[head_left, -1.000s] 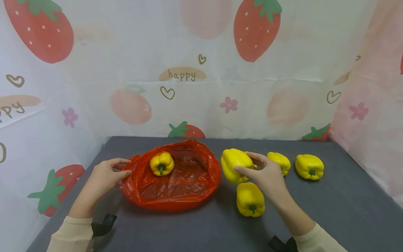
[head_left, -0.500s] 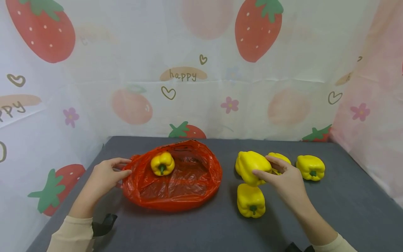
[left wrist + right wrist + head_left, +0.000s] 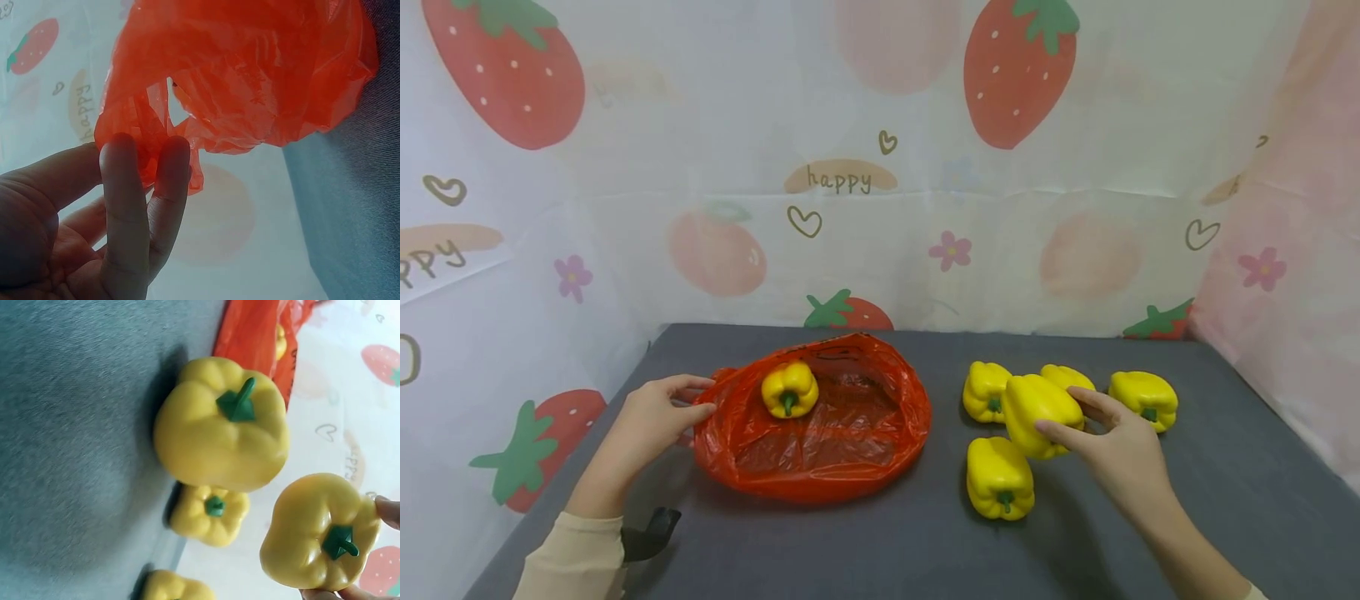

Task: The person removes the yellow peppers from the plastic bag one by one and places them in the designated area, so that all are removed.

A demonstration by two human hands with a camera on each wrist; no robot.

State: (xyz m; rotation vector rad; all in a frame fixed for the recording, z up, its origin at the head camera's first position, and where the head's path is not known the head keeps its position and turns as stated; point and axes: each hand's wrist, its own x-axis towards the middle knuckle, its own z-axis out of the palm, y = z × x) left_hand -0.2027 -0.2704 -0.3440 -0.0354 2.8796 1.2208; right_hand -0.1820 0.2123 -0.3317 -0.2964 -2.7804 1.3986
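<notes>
My left hand [image 3: 643,425] pinches the left edge of a red plastic bag [image 3: 820,487]; in the left wrist view its fingertips [image 3: 172,156] close on the bag's thin film. The bag's wide mouth faces me, and a yellow bell pepper [image 3: 789,388] lies inside with its green stem forward. Between thumb and fingers my right hand [image 3: 1123,446] grips another yellow bell pepper [image 3: 1037,414], raised over the table among the others. The right wrist view shows that held pepper [image 3: 315,534] stem toward the camera, fingers at its side and lower edge.
Around the held pepper, on the dark grey table [image 3: 850,550], sit a front pepper [image 3: 1000,477], a back-left pepper [image 3: 985,390], a partly covered pepper [image 3: 1066,377] and a far-right pepper [image 3: 1142,398]. A strawberry-print cloth [image 3: 880,258] hangs behind and at both sides.
My right hand has carried its pepper rightward, away from the bag and slightly nearer me, uncovering the back-left pepper. The left hand and the bag stay as they were.
</notes>
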